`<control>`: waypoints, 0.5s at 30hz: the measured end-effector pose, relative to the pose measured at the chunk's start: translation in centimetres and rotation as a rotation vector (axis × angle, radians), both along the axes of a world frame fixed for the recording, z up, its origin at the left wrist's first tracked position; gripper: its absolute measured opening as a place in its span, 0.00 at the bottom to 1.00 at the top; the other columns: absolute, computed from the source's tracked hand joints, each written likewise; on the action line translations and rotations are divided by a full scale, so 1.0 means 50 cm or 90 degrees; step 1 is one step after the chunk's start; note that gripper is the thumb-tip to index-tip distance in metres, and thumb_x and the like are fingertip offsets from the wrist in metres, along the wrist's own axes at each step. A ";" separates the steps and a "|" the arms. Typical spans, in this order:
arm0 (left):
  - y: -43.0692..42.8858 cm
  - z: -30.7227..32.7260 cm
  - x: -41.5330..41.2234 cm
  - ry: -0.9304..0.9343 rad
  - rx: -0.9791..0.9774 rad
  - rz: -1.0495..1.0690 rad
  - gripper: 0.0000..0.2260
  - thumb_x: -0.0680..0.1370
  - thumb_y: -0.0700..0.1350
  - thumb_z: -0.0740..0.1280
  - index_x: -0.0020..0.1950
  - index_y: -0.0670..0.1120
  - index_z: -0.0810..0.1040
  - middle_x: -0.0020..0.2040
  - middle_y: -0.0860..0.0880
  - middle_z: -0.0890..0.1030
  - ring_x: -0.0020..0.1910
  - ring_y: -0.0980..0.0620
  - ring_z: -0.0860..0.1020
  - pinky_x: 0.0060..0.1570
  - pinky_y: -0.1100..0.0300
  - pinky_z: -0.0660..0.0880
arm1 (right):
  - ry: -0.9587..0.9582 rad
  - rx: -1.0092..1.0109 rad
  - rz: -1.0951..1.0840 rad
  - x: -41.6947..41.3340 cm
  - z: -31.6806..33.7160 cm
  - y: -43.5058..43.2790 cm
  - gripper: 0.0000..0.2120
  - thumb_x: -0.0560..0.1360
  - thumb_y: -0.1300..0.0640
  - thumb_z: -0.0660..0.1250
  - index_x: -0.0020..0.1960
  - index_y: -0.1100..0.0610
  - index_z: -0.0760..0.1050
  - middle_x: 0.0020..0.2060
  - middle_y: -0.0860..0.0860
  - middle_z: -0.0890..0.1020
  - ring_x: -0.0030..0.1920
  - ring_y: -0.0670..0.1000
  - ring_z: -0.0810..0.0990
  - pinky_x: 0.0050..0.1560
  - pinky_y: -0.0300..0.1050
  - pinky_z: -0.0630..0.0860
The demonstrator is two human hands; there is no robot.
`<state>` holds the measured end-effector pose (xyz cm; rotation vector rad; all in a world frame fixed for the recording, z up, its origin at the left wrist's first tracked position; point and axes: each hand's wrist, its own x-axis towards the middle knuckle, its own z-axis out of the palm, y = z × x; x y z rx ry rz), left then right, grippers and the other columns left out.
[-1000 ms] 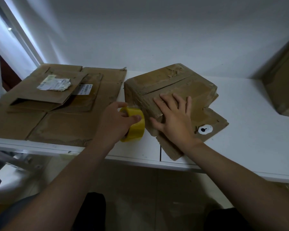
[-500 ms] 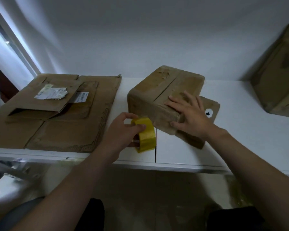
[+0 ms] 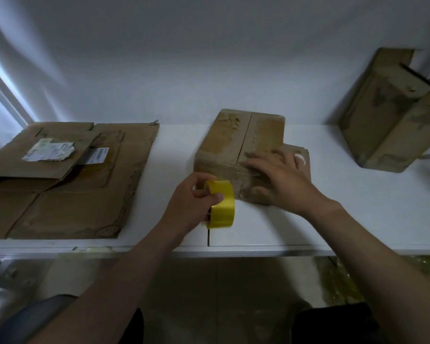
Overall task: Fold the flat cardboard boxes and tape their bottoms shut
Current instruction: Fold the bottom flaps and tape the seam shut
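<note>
Cardboard box, brown and worn, is seen folded up on the white table, near the middle. Torn tape scraps and a centre seam between two closed flaps are seen on its upward face. A loose flap with a white round sticker sticks out at its right side.

The right hand is laid on the box's near edge, fingers spread and roughly straight, pressing down; the thumb is set against the front face. Nothing is gripped by it.

A yellow tape roll is gripped by the left hand, fingers curled through and around it, just in front of the box's near left corner. Whether the roll touches the box cannot be told.

Flat cardboard sheets are stacked on the table's left, with paper labels stuck on top. Another folded box is propped tilted at far right.
</note>
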<state>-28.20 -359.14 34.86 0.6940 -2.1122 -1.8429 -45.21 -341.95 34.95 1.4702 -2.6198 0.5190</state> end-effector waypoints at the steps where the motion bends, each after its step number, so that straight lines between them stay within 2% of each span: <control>1: 0.004 0.000 -0.002 0.005 -0.009 -0.005 0.14 0.77 0.42 0.73 0.56 0.57 0.75 0.52 0.54 0.79 0.49 0.53 0.81 0.34 0.64 0.80 | -0.021 -0.056 0.022 0.015 0.005 -0.009 0.24 0.78 0.43 0.67 0.73 0.39 0.68 0.74 0.38 0.67 0.72 0.51 0.58 0.70 0.55 0.56; 4: 0.013 0.000 -0.006 0.028 -0.025 -0.023 0.14 0.77 0.40 0.73 0.56 0.56 0.75 0.53 0.51 0.80 0.50 0.52 0.81 0.38 0.60 0.82 | -0.116 -0.131 0.050 0.043 0.010 -0.037 0.21 0.78 0.39 0.66 0.70 0.40 0.74 0.66 0.34 0.73 0.65 0.43 0.61 0.70 0.55 0.62; 7: 0.017 0.002 -0.003 0.077 -0.006 -0.045 0.14 0.77 0.36 0.72 0.56 0.51 0.75 0.52 0.47 0.84 0.48 0.50 0.84 0.41 0.58 0.83 | -0.258 -0.147 0.042 0.048 0.011 -0.051 0.16 0.75 0.40 0.71 0.62 0.42 0.80 0.59 0.34 0.78 0.64 0.44 0.68 0.69 0.54 0.68; 10: 0.018 0.003 0.001 0.112 0.003 -0.054 0.15 0.77 0.34 0.71 0.56 0.51 0.74 0.51 0.47 0.84 0.46 0.54 0.84 0.39 0.60 0.82 | -0.366 -0.245 0.055 0.053 0.026 -0.064 0.03 0.75 0.49 0.75 0.49 0.45 0.84 0.49 0.41 0.83 0.54 0.42 0.79 0.58 0.47 0.77; 11: 0.018 0.003 0.002 0.117 0.003 -0.049 0.15 0.77 0.34 0.71 0.56 0.51 0.74 0.51 0.47 0.84 0.45 0.55 0.83 0.39 0.59 0.82 | -0.342 -0.264 0.060 0.056 0.030 -0.069 0.02 0.75 0.53 0.75 0.45 0.47 0.84 0.46 0.43 0.83 0.51 0.42 0.80 0.54 0.43 0.77; 12: 0.017 0.002 0.003 0.117 0.001 -0.040 0.16 0.77 0.35 0.71 0.58 0.52 0.73 0.52 0.47 0.83 0.45 0.55 0.83 0.40 0.58 0.82 | -0.302 -0.269 0.064 0.060 0.032 -0.074 0.04 0.75 0.56 0.74 0.43 0.47 0.83 0.44 0.43 0.82 0.49 0.42 0.79 0.51 0.40 0.76; 15: 0.020 0.003 0.004 0.116 -0.005 -0.020 0.19 0.78 0.40 0.71 0.64 0.56 0.70 0.58 0.49 0.81 0.49 0.56 0.83 0.44 0.58 0.82 | -0.190 -0.259 0.088 0.072 0.031 -0.083 0.07 0.78 0.57 0.72 0.44 0.46 0.79 0.42 0.41 0.79 0.46 0.42 0.77 0.46 0.35 0.72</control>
